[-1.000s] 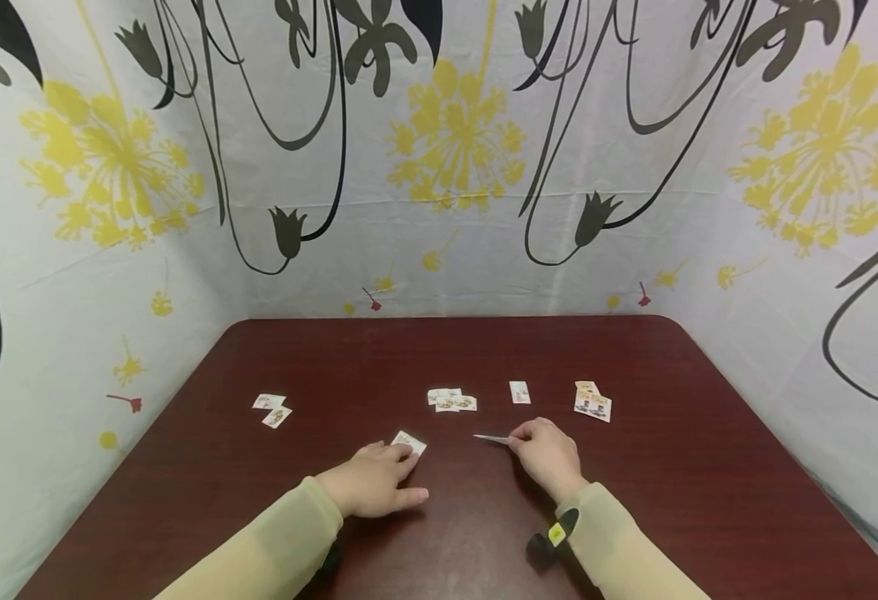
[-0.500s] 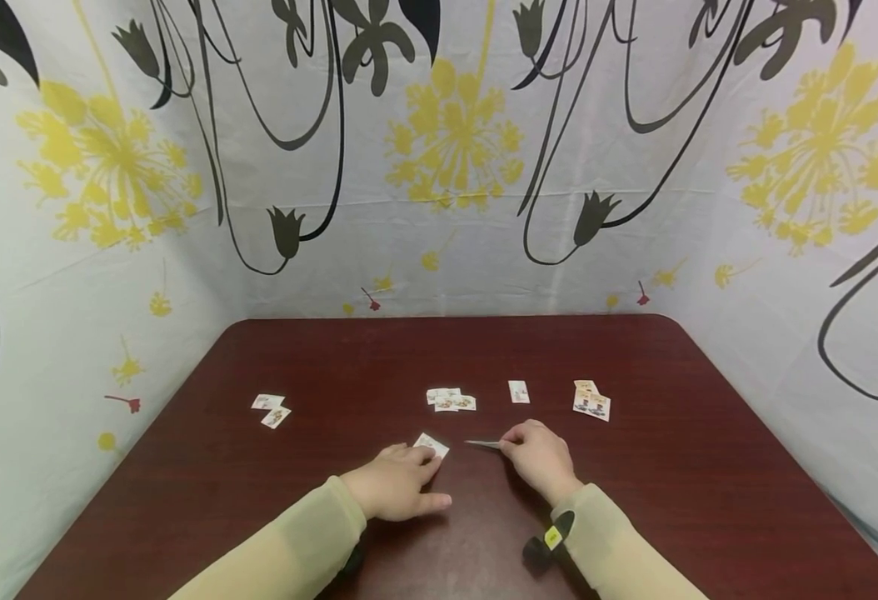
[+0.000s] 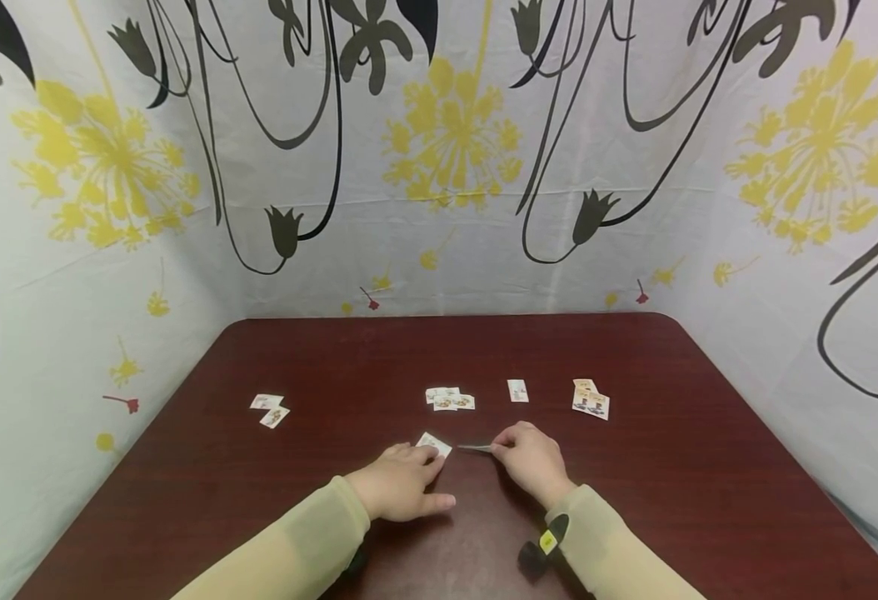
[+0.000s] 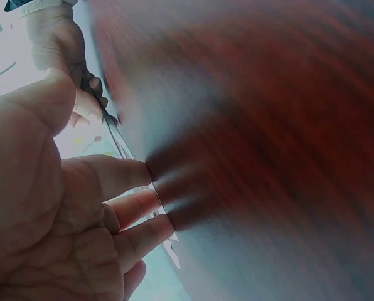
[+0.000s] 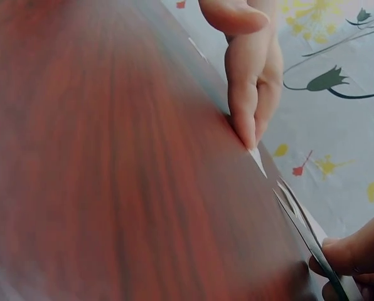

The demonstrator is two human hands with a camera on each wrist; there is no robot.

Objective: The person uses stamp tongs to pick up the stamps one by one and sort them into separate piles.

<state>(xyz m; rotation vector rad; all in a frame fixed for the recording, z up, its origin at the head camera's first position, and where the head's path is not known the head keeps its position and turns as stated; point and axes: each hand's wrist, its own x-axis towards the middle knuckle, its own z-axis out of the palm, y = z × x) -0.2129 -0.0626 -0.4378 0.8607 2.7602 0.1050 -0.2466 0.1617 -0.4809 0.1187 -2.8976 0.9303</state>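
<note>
My left hand [image 3: 401,483] rests on the table with its fingers extended, fingertips pressing a small white picture card [image 3: 437,442]. In the left wrist view, the fingers [image 4: 143,235] reach down onto the card's edge. To the right, my right hand [image 3: 535,460] pinches slim metal tweezers [image 3: 475,448] between thumb and fingers. Their tips point left, close to the pressed card but apart from it. Seen from the right wrist, the tweezers [image 5: 305,231] show two pointed prongs with a narrow gap. Part of the card is hidden beneath the left fingers.
Two cards [image 3: 274,417] lie at the left of the dark red table [image 3: 379,358]. Farther back are an overlapping card group [image 3: 450,400], a single card [image 3: 517,391] and another group [image 3: 591,403]. A patterned curtain [image 3: 469,250] hangs along the table's far edge and sides.
My left hand has slid right with the card under its fingertips, mostly in the first half second. My right hand has shifted left and slightly nearer with the tweezers, closing the distance.
</note>
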